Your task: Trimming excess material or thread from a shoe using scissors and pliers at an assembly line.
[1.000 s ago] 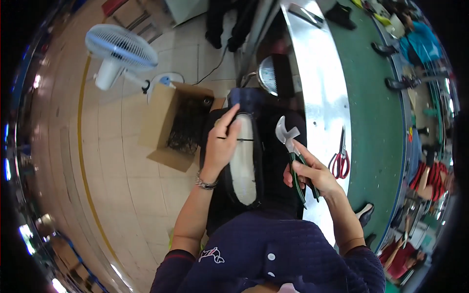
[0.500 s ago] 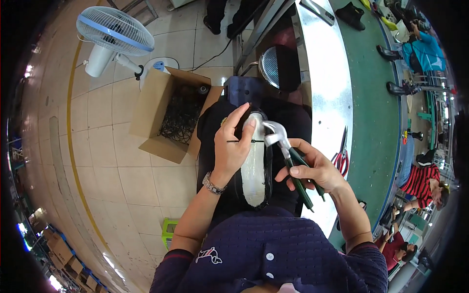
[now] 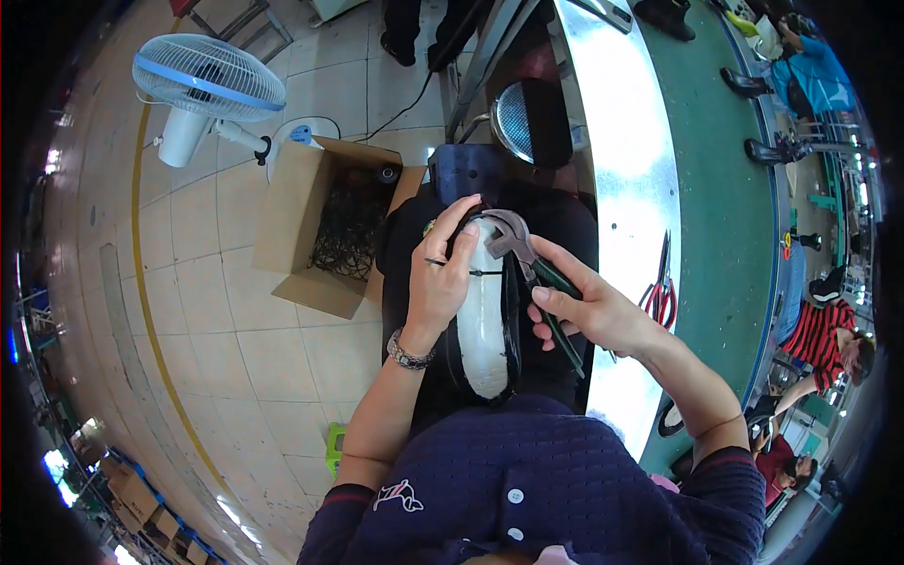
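Observation:
A shoe (image 3: pixel 484 339) lies sole up on my lap, toe pointing away from me. Its underside is white, with black upper material round the edges. My left hand (image 3: pixel 439 292) grips its toe end from the left, thumb on the white surface. Across the sole near my thumb runs a thin black strip (image 3: pixel 486 273). In my right hand (image 3: pixel 603 313) are lasting pliers (image 3: pixel 513 235) with a curved metal head and dark green handles. Their head is over the right side of the toe; whether the jaws pinch the edge I cannot tell.
To my right runs a metal bench (image 3: pixel 636 179) with red-handled scissors (image 3: pixel 662 294). An open cardboard box (image 3: pixel 287 221) holding black scraps stands left of my knees, and a fan (image 3: pixel 202 80) beyond it. Co-workers are at the far right, one in a striped shirt (image 3: pixel 817 330).
The pliers have moved up and left, their head turning over the toe, and the handles look closer together. My left hand stays on the shoe. The view has shifted slightly.

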Motion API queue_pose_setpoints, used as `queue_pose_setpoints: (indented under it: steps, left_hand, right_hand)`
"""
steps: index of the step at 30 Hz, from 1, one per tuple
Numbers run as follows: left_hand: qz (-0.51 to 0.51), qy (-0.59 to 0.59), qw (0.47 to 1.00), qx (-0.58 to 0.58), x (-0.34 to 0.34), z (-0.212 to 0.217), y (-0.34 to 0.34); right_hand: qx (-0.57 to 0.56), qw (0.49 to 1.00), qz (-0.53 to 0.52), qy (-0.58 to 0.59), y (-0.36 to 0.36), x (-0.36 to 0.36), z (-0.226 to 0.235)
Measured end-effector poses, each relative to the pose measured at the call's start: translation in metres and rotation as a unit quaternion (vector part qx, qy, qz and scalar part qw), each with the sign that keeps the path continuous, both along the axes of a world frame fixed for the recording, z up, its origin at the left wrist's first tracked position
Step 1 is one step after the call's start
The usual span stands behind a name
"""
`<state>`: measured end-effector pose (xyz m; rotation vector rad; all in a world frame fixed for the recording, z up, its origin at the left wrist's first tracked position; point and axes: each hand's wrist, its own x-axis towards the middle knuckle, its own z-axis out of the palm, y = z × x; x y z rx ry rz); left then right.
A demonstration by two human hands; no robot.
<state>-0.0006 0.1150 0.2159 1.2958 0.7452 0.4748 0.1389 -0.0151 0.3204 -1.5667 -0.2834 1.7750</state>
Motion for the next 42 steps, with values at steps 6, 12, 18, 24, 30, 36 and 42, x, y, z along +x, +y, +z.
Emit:
queue_pose_setpoints:
  steps: [6, 12, 18, 24, 30, 36, 42]
  left_hand:
    - [0.015, 0.018, 0.998, 0.053, 0.005, 0.005, -0.003]
    - [0.013, 0.007, 0.998, 0.053, 0.002, -0.002, -0.003]
    - [0.040, -0.026, 0.995, -0.090, 0.006, 0.000, -0.003]
    - [0.013, -0.017, 0.999, 0.035, -0.005, -0.014, 0.004]
    - [-0.003, -0.042, 0.999, 0.027, 0.000, -0.017, 0.007]
    - [-0.014, -0.033, 0.999, 0.022, -0.005, -0.009, 0.008]
    - [-0.024, -0.049, 0.999, -0.001, -0.011, -0.018, 0.017]
  right_hand:
    - [0.108, 0.982, 0.011, -0.152, -0.020, -0.022, -0.027]
    - [0.111, 0.975, 0.056, -0.183, -0.022, -0.015, -0.022]
    - [0.057, 0.948, 0.166, -0.266, -0.011, 0.000, 0.006]
    - [0.093, 0.865, 0.258, -0.420, 0.000, -0.006, 0.034]
    - [0.147, 0.727, 0.234, -0.629, 0.004, -0.018, -0.035]
    - [0.306, 0.683, 0.085, -0.658, 0.011, -0.020, -0.018]
    - [0.145, 0.719, 0.266, -0.626, 0.017, -0.015, -0.004]
